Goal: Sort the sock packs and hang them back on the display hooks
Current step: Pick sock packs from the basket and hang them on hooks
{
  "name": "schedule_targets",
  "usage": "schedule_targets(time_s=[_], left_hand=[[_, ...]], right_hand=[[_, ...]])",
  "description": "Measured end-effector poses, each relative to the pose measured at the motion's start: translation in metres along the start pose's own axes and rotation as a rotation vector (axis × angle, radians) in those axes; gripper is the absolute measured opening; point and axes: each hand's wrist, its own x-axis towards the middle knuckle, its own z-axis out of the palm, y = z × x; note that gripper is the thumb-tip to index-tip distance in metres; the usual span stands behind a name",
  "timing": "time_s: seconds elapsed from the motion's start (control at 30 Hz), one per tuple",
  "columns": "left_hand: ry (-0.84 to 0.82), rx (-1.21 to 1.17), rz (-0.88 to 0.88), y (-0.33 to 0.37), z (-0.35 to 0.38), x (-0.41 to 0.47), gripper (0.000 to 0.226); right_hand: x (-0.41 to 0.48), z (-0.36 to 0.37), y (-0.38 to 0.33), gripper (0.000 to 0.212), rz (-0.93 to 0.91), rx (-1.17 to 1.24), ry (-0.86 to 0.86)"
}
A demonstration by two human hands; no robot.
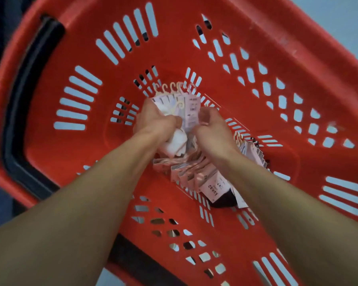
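Observation:
I look straight down into a red plastic basket (246,112). My left hand (155,120) grips a stack of white sock packs (186,108) with pale plastic hooks fanned out at the far end. My right hand (213,129) has its fingers curled onto the right side of the same stack. Beneath my wrists lie several more sock packs (192,172) with pink card labels, one holding a dark sock (225,200). Another small bundle of packs (252,150) lies at the right of my right wrist.
The basket has slotted walls and a black handle (21,112) along its left rim. Pale floor (339,19) shows outside the basket at the upper right and through the slots. No display hooks are in view.

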Motion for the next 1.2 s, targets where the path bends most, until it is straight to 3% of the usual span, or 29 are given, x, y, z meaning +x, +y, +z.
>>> schedule_targets(time_s=[0.17, 0.27, 0.4, 0.5, 0.63, 0.93, 1.2], left_hand=[[-0.034, -0.194, 0.117, 0.032, -0.027, -0.024, 0.064], [-0.098, -0.249, 0.234, 0.049, -0.055, -0.044, 0.065], [-0.192, -0.399, 0.382, 0.083, -0.100, -0.084, 0.059], [-0.227, -0.461, 0.469, 0.117, -0.142, -0.118, 0.048], [-0.199, -0.558, 0.541, 0.169, -0.215, -0.178, 0.054], [0.078, -0.701, 0.724, 0.292, -0.447, -0.429, 0.059], [0.535, -0.746, 0.877, 0.290, -0.605, -0.699, 0.056]], right_hand=[[-0.007, -0.011, -0.023, 0.041, -0.018, 0.289, -0.020], [-0.026, -0.027, -0.046, 0.041, -0.204, 0.195, 0.003], [-0.059, -0.053, -0.092, 0.033, -0.427, 0.241, -0.006], [-0.085, -0.074, -0.140, 0.030, -0.553, 0.255, -0.077], [-0.136, -0.100, -0.230, 0.031, -0.706, 0.261, -0.175], [-0.360, -0.149, -0.503, 0.047, -0.993, 0.246, -0.611], [-0.631, -0.142, -0.651, 0.046, -1.308, 0.091, -0.978]])
